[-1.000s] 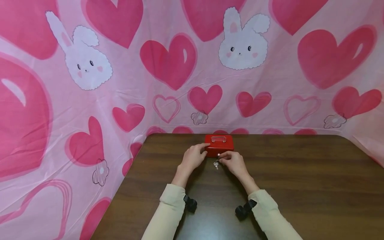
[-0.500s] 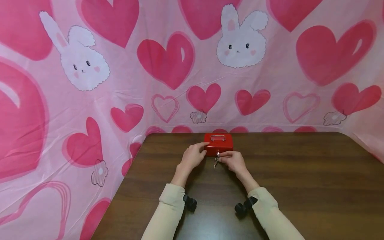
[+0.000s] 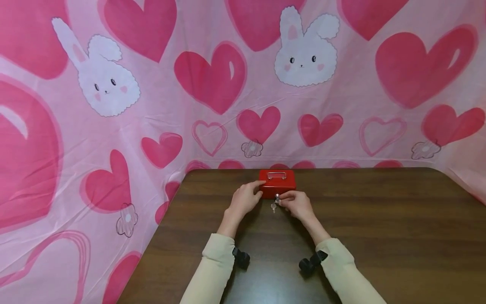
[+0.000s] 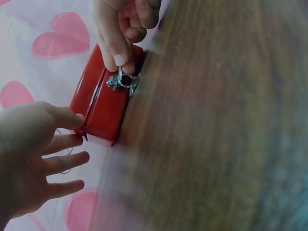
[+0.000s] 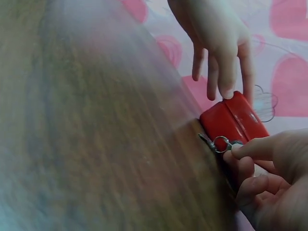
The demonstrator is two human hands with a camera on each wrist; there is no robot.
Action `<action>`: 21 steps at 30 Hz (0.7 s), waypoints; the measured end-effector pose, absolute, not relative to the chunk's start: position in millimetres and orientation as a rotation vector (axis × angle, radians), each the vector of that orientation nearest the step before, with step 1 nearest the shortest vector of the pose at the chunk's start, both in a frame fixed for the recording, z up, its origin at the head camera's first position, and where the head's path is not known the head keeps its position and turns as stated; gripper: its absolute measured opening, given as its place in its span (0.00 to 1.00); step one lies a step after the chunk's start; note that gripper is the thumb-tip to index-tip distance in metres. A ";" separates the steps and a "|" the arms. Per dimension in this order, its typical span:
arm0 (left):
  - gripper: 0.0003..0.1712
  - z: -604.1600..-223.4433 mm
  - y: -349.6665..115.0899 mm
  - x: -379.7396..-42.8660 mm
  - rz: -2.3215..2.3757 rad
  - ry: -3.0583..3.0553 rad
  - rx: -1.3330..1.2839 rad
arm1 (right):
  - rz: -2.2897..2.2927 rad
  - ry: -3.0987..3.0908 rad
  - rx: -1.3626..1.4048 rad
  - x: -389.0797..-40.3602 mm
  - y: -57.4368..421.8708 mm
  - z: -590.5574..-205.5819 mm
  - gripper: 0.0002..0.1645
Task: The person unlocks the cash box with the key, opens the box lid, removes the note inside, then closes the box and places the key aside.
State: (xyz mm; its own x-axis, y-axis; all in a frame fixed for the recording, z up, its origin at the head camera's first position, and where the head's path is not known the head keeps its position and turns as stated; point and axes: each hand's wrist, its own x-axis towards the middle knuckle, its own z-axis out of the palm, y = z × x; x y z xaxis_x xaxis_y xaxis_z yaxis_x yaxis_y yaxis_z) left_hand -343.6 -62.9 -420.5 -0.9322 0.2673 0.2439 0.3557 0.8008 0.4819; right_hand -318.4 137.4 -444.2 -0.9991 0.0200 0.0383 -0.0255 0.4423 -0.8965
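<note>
A small red cash box (image 3: 286, 182) with a silver handle (image 3: 276, 175) on its lid stands at the table's far edge. My left hand (image 3: 244, 198) touches its left end with fingers mostly straight; the left wrist view shows them spread. With thumb and forefinger my right hand (image 3: 298, 205) pinches a key (image 4: 120, 73) at the lock (image 4: 111, 82) on the front face. From that key hangs a ring (image 5: 220, 144) with a second key (image 3: 274, 207) dangling below. The lid looks closed. The right fingertips partly cover the pinched key.
Brown wood-grain table (image 3: 379, 228) spreads in front of the box and to both sides. Right behind its far edge hangs a pink cloth (image 3: 212, 25) printed with hearts and rabbits. A black wrist camera (image 3: 241, 258) sits on the left wrist, another camera (image 3: 312, 263) on the right.
My right fingers and the key at the lock have turned slightly, and the dangling key has swung. The left hand and the box hold their place; the head view shifts a little.
</note>
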 end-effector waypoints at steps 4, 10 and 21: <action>0.23 -420.2 -62.1 -343.7 -0.772 -2.818 -0.497 | 1.550 -2.627 0.057 -318.7 142.8 -438.9 0.11; 0.24 -420.9 -61.8 -342.4 -0.743 -2.802 -0.512 | 1.507 -2.599 0.084 -319.2 152.4 -429.2 0.12; 0.28 -421.2 -64.2 -344.2 -0.756 -2.804 -0.462 | 1.407 -2.536 0.024 -318.8 169.7 -418.5 0.13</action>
State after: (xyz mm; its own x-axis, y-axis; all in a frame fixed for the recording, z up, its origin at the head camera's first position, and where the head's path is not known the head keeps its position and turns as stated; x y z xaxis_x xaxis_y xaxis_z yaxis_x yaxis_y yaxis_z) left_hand -344.2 -64.2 -421.2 -0.9310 0.2455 0.2702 0.3480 0.8203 0.4539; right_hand -318.8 169.7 -418.5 -0.9709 0.1018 0.2166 -0.1298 0.5363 -0.8340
